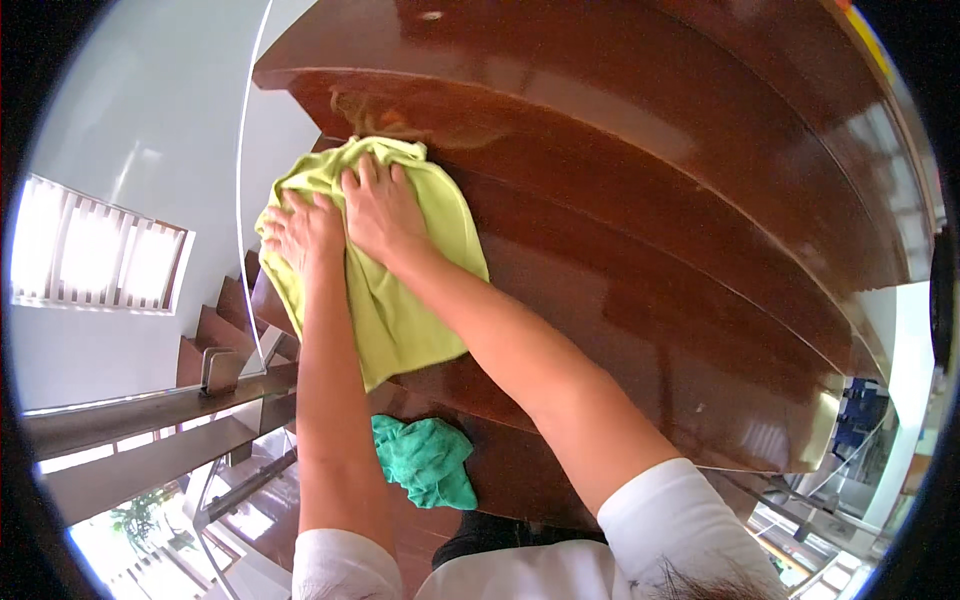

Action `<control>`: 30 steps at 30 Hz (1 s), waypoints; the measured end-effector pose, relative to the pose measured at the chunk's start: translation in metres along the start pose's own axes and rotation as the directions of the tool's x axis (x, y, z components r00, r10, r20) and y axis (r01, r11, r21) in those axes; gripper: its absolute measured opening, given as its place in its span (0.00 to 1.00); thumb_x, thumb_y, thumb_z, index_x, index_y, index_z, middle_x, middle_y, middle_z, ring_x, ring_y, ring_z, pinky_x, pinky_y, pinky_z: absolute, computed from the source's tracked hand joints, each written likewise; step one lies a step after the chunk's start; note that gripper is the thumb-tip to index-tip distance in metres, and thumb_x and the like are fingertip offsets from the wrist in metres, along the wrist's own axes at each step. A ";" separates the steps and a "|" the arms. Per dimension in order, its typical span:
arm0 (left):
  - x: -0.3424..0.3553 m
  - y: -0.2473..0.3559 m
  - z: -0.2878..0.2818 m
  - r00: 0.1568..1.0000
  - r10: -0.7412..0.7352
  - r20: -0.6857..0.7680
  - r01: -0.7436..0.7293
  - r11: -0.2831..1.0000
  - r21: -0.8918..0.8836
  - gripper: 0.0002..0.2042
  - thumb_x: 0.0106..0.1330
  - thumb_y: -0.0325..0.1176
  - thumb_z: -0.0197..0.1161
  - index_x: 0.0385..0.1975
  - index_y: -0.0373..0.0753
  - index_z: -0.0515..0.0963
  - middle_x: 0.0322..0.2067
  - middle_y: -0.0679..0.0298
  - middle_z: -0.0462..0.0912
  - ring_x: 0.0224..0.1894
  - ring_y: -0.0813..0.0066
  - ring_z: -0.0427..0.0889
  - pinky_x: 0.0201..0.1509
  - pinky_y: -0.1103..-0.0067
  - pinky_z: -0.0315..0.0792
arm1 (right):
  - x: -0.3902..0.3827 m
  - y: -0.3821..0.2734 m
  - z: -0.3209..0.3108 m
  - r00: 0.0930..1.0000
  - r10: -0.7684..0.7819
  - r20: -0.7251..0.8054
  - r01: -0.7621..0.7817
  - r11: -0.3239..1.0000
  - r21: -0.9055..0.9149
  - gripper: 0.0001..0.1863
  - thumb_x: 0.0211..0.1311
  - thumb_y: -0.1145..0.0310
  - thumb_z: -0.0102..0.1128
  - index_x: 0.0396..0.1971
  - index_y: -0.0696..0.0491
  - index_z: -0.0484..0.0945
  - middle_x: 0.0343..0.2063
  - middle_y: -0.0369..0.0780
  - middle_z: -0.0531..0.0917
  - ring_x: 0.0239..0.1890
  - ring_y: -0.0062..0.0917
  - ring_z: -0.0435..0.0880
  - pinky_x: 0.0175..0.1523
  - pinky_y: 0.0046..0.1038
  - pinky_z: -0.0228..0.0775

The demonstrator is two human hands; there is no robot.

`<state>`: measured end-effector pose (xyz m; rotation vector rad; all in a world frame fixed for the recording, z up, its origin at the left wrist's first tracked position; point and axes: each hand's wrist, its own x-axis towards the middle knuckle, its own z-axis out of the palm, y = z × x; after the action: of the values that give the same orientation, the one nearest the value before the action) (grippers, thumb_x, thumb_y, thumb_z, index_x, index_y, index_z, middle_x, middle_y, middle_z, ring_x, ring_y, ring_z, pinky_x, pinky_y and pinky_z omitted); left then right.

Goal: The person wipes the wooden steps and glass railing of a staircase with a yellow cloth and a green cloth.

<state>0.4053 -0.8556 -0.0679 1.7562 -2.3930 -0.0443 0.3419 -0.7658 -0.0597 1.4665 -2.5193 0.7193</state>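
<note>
A yellow-green cloth (pixel 412 318) lies spread over a glossy dark brown stair step (pixel 580 270), its far edge bunched against the riser. My left hand (pixel 308 238) presses on the cloth's left part, palm down with the fingers apart. Just right of it and slightly farther up, my right hand (pixel 382 212) rests on the same cloth, its fingers also spread. Neither hand is closed round the fabric. Closer to my body, a crumpled teal-green cloth (pixel 428 465) sits on a lower step, untouched by either hand.
More curved brown steps (pixel 620 110) rise ahead and to the right. At the left, a metal railing (pixel 150 400) runs beside a glass panel edge and a white wall (pixel 150 120) with a window (pixel 95 245). Descending stairs (pixel 220 335) show beyond the railing.
</note>
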 end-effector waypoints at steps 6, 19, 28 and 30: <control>0.036 0.008 0.007 0.999 0.042 0.013 -0.042 0.998 -0.052 0.24 0.67 0.47 0.42 0.59 0.46 0.68 0.59 0.55 0.70 0.64 0.58 0.65 0.68 0.54 0.47 | 0.019 0.006 0.013 0.993 -0.017 -0.114 0.034 0.989 0.145 0.19 0.64 0.67 0.42 0.53 0.55 0.69 0.48 0.47 0.75 0.50 0.37 0.75 0.55 0.35 0.64; 0.027 0.033 0.031 0.975 -0.219 0.037 -0.051 -0.382 -0.923 0.15 0.71 0.40 0.46 0.41 0.35 0.76 0.39 0.61 0.79 0.39 0.69 0.77 0.47 0.75 0.73 | -0.062 0.057 -0.080 0.971 0.037 0.237 -0.182 0.755 0.630 0.24 0.65 0.62 0.48 0.57 0.59 0.68 0.57 0.51 0.70 0.59 0.41 0.69 0.64 0.39 0.59; 0.065 0.068 -0.023 0.973 -0.082 0.215 0.080 -0.756 -0.650 0.26 0.68 0.52 0.49 0.55 0.36 0.71 0.54 0.55 0.74 0.54 0.62 0.74 0.52 0.65 0.72 | -0.315 0.167 -0.242 0.919 0.326 0.223 -0.224 0.895 -0.385 0.27 0.65 0.62 0.51 0.64 0.48 0.61 0.63 0.46 0.59 0.69 0.42 0.51 0.71 0.54 0.39; 0.145 0.046 -0.074 0.867 -0.395 -0.304 -0.363 -0.083 -0.928 0.34 0.69 0.58 0.44 0.59 0.31 0.65 0.54 0.50 0.72 0.57 0.59 0.71 0.60 0.70 0.65 | -0.321 0.154 -0.221 0.927 0.288 0.240 -0.214 0.932 -0.291 0.28 0.67 0.58 0.48 0.65 0.47 0.59 0.65 0.45 0.57 0.70 0.43 0.50 0.71 0.55 0.38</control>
<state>0.3314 -0.9738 0.0279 0.7132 -1.0319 -1.0034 0.3505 -0.3481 -0.0293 1.2406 -2.9166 0.2003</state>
